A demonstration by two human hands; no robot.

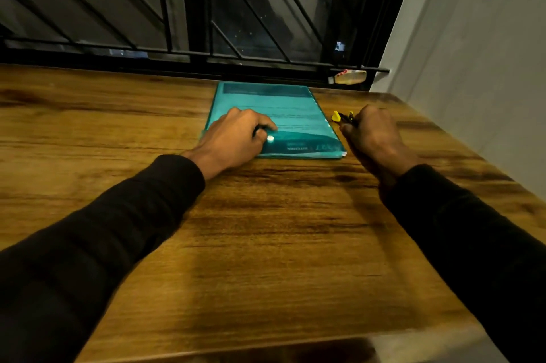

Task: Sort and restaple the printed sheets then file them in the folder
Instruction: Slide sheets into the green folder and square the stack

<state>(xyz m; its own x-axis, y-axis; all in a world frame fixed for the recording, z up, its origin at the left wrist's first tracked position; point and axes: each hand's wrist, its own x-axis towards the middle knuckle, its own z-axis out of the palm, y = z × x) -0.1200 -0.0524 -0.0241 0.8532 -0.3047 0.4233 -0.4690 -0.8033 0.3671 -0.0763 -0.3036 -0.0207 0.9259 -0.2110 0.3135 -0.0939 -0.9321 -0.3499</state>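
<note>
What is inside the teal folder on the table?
Through the translucent teal folder, printed sheets show, their edges visible at its near right corner. The left hand covers part; staples cannot be seen.

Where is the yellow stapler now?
In the head view, the stapler lies on the table, right of the folder, at the right hand.

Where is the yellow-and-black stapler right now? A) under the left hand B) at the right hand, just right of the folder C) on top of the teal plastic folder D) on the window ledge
B: the yellow-and-black stapler sits at the fingers of the right hand, just off the right edge of the teal translucent plastic folder, while the left hand rests on the folder's near left corner.
</note>
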